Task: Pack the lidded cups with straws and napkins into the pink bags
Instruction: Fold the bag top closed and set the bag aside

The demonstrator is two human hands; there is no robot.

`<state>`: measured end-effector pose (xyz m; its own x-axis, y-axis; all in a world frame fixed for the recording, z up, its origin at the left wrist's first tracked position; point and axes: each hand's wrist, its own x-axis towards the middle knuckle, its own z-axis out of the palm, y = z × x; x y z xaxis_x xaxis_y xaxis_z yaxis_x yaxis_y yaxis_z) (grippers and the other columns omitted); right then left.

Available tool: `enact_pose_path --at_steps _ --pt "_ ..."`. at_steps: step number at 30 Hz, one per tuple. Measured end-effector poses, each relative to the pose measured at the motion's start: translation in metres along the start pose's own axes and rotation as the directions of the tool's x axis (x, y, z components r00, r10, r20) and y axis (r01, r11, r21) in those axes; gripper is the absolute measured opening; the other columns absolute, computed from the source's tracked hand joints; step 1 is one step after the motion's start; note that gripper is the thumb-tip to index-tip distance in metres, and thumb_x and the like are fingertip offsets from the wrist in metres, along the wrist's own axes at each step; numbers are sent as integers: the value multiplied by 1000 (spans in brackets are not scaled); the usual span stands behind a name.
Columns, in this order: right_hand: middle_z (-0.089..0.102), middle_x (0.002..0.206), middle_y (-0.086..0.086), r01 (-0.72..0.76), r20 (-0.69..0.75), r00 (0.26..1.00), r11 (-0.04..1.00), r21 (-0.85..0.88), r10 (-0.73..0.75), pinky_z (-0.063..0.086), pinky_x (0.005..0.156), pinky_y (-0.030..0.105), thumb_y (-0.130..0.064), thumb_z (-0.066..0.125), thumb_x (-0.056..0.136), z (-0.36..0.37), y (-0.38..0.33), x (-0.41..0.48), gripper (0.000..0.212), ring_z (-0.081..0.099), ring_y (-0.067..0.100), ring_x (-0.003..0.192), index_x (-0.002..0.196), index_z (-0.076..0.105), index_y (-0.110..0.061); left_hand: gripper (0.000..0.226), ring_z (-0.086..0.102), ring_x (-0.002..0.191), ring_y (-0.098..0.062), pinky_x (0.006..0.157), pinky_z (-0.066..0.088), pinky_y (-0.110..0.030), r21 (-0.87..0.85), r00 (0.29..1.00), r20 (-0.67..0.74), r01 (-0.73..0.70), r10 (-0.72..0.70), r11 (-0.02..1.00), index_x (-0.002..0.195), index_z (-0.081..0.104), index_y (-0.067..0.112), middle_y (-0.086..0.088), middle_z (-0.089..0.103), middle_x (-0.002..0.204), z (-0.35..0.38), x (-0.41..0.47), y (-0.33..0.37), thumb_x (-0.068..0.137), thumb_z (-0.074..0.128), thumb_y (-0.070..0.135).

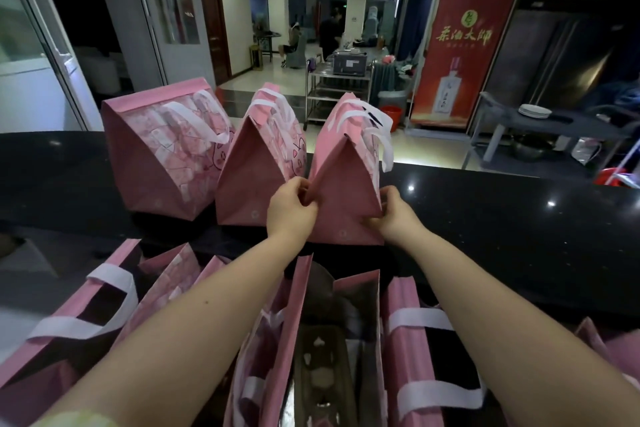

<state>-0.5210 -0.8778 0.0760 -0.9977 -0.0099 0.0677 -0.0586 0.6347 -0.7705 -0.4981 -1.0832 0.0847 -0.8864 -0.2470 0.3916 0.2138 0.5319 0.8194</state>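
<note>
- View from a head cam, looking down along two bare forearms to a black counter (485, 218).
- 3 pink bags stand in a row on the counter w/ tops folded shut and white handles: left-most bag (162, 156), middle bag (256, 177), right-most bag (343, 184).
- Left-most and middle bags show a cartoon print on their sides. All 3 sit close together, the middle & right-most nearly touching at the base.
- Left hand (292, 208) pinches the near left edge of the right-most bag, thumb and fingers closed on the paper fold.
- Right hand (394, 215) grips the same bag at its lower right edge, fingers curled round the corner.
- That bag stands upright on the counter, between both hands.
- Contents of the 3 shut bags are hidden.
- Nearer the camera, below the counter edge, more pink bags stand w/ mouths open: one at left (86, 315), a centre open bag (311, 340) between the forearms, one at right (426, 357).
- Centre open bag holds pale shapes, too blurred to tell what.
- Background: a red banner (464, 55), a metal trolley (332, 90), a red bucket (393, 113), a stack of plates (535, 111) on a grey table.
</note>
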Motion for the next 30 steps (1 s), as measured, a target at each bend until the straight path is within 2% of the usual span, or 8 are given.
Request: enact_pose_path --at_steps 2,6,9,12,18,22,27,30 --pt "63 98 4 -8 -2 1000 997 -81 8 49 65 32 -27 74 80 3 -1 -1 51 63 22 83 117 39 -18 16 63 79 -17 69 51 -32 22 999 10 43 -43 999 78 60 28 10 64 79 -2 -5 -7 77 70 16" --pt "59 96 -1 10 -37 999 998 -61 -13 39 56 25 -26 69 84 15 -15 1 46 58 19 80 119 41 -19 12 62 79 -22 66 45 -32 79 997 -47 70 -67 994 76 60 26 6 66 81 -7 0 -6 79 71 25" --pt "59 97 2 -3 -62 998 998 -66 -1 38 60 28 -23 65 86 25 -18 -2 39 55 20 78 115 39 -21 8 62 84 -23 71 49 -35 100 996 -54 73 -68 992 84 63 24 4 68 89 -12 1 -4 79 69 23" --pt "61 97 3 -14 -49 999 997 -74 11 39 66 28 -22 67 84 24 -15 -12 39 56 21 80 112 40 -21 21 61 88 -20 77 51 -37 55 997 -47 56 -54 997 93 63 27 4 65 96 -16 -9 -3 77 66 14" --pt "60 98 -3 0 -105 994 991 -130 -14 51 74 34 -26 79 76 -20 -25 -45 44 60 17 88 105 46 -28 25 57 94 -20 78 49 -37 87 979 -56 -191 196 978 98 60 21 6 57 94 -35 -27 14 78 76 18" --pt "60 98 -7 34 -171 983 978 -207 -70 49 69 28 -25 79 78 -55 -37 -82 34 59 12 89 98 53 -34 26 56 100 -23 83 50 -42 147 907 162 -412 389 899 107 62 20 2 62 102 -30 -38 52 83 71 25" --pt "58 105 -9 -31 -201 978 909 -415 -58 47 78 31 -25 73 82 -85 -18 -160 27 56 11 96 104 60 -34 39 52 115 -24 92 48 -47 199 770 507 -542 387 817 124 55 29 0 58 122 12 -84 102 87 64 36" --pt "62 112 -5 -126 -245 969 855 -503 -1 49 81 33 -24 70 82 -116 1 -212 32 57 14 99 112 62 -30 36 52 115 -23 93 46 -46 112 690 556 -615 464 781 124 58 28 1 59 122 38 -121 133 89 61 38"
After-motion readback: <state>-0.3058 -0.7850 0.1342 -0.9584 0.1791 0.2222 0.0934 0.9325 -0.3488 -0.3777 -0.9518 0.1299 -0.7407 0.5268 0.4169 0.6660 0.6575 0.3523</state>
